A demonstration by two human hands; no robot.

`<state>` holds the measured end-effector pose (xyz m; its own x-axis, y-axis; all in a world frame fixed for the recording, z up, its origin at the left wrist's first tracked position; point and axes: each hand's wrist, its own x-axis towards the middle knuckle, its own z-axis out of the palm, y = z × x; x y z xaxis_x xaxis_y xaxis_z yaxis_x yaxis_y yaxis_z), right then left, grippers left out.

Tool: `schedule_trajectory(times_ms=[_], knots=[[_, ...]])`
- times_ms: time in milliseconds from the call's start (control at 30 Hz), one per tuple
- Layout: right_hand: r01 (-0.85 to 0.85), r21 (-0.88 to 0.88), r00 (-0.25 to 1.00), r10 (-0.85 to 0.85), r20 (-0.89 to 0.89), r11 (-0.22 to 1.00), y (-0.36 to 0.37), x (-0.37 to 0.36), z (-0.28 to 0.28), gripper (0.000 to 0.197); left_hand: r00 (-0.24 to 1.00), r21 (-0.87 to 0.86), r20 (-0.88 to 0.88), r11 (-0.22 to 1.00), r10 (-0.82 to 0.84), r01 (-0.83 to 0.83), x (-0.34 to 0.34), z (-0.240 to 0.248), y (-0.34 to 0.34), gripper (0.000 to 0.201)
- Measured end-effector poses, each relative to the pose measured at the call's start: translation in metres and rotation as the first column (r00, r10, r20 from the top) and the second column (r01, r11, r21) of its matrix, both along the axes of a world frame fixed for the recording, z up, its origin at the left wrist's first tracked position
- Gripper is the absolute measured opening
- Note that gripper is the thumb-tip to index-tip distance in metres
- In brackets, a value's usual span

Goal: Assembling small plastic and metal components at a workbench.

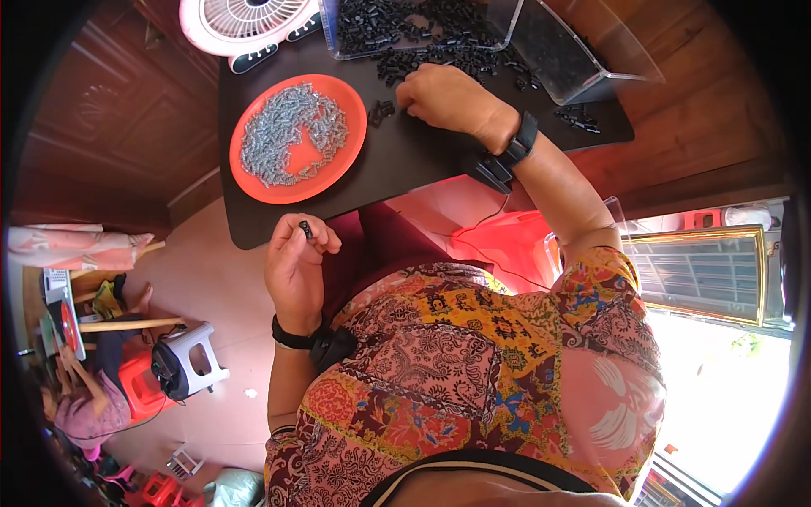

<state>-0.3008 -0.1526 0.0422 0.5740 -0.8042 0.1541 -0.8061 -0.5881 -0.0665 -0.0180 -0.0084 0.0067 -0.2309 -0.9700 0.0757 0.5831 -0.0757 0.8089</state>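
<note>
My left hand [296, 266] is just off the near edge of the dark table, fingers curled. A small black cylindrical plastic part [306, 229] is pinched between its thumb and forefinger. Over the table, my right hand [452, 97] has its fingers bent down and drawn together in front of a heap of small black parts [435, 66]. Its fingertips are partly hidden, so what they grip cannot be seen. A few loose black parts [381, 111] lie beside those fingertips. To the left, a round orange-red plate [358, 135] carries many small metal springs [283, 127].
A clear plastic bin [338, 56] of black parts stands at the back, with another clear container [583, 84] tilted beside it. A pink-and-white fan [245, 29] occupies the back left corner. More black parts [578, 119] lie at right. A person [93, 406] sits at far left.
</note>
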Motion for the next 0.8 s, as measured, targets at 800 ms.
schedule_trajectory(times_ms=[800], knots=[[-0.752, 0.374, 0.115, -0.451, 0.885, 0.543, 0.083, 0.105, -0.004, 0.013, 0.997, 0.012, 0.017, 0.997, -0.081, 0.080, -0.016, 0.011, -0.006, 0.020]])
